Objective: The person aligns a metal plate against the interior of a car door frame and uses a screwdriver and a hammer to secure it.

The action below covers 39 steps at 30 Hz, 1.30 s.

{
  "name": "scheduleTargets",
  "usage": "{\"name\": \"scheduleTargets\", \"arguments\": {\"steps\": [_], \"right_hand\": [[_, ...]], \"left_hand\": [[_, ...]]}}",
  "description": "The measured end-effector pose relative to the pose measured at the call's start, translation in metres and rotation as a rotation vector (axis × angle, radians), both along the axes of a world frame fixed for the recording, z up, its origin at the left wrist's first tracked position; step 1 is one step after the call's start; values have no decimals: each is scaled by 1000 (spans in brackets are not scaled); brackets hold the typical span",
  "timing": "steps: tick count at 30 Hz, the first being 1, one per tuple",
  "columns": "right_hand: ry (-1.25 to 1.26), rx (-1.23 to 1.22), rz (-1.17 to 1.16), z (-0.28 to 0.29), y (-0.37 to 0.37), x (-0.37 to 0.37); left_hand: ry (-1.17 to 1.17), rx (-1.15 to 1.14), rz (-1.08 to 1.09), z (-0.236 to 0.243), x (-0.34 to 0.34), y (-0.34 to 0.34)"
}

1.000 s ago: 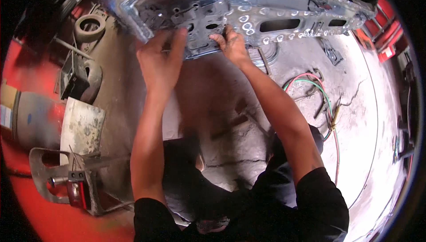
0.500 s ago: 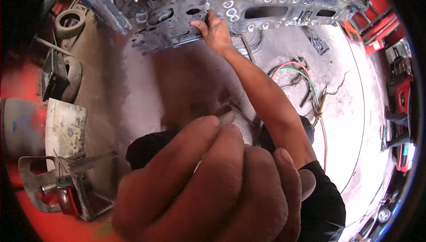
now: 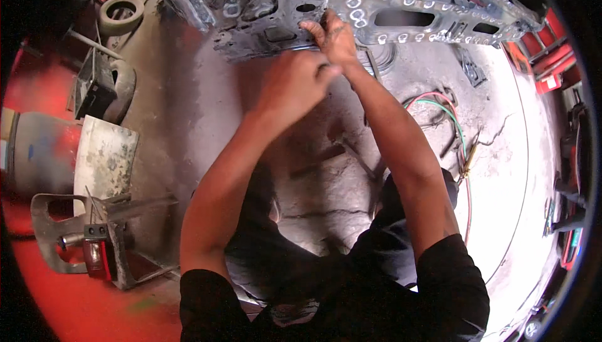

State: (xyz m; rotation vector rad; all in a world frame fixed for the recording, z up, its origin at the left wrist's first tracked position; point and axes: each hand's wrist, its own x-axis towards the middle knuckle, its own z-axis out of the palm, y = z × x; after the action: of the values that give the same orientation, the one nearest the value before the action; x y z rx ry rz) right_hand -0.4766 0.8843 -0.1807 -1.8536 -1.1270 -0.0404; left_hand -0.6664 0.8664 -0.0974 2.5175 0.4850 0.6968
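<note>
A bare metal car body panel [image 3: 263,13], with holes and round weld marks, spans the top of the head view. My right hand [image 3: 337,40] rests against its lower part, thumb stretched out and apart from the fingers. My left hand [image 3: 298,85] is just below and left of it, close to the right wrist. Its fingers are curled closed and smeared by motion, and what they hold, if anything, is hidden.
Green and red hoses [image 3: 461,126] with a brass-coloured torch lie on the floor at right. At left are a tyre [image 3: 121,16], a black crate [image 3: 94,94], a pale curved panel [image 3: 103,160] and a metal bracket [image 3: 122,235]. A coil of wire [image 3: 384,58] lies beneath the panel.
My left hand has gone from close before the camera up and away to beside the right wrist. The whole view has shifted slightly; my right hand stays at the panel.
</note>
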Motion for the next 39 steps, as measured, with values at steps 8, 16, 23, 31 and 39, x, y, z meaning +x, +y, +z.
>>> {"name": "scheduleTargets", "arguments": {"steps": [8,16,23,31,39], "right_hand": [[39,4,-4,3,-2,0],[6,-30,-32,4,-3,-2],[100,-60,22,-2,-7,2],[-120,-254,136,7,-36,-15],[-367,234,951,146,-149,-130]], "left_hand": [[-200,-938,360,-71,3,90],[-532,-758,338,-69,48,102],[-696,-710,373,-82,57,102],[-614,-706,381,-82,54,110],[-690,-166,415,-81,58,113]]}}
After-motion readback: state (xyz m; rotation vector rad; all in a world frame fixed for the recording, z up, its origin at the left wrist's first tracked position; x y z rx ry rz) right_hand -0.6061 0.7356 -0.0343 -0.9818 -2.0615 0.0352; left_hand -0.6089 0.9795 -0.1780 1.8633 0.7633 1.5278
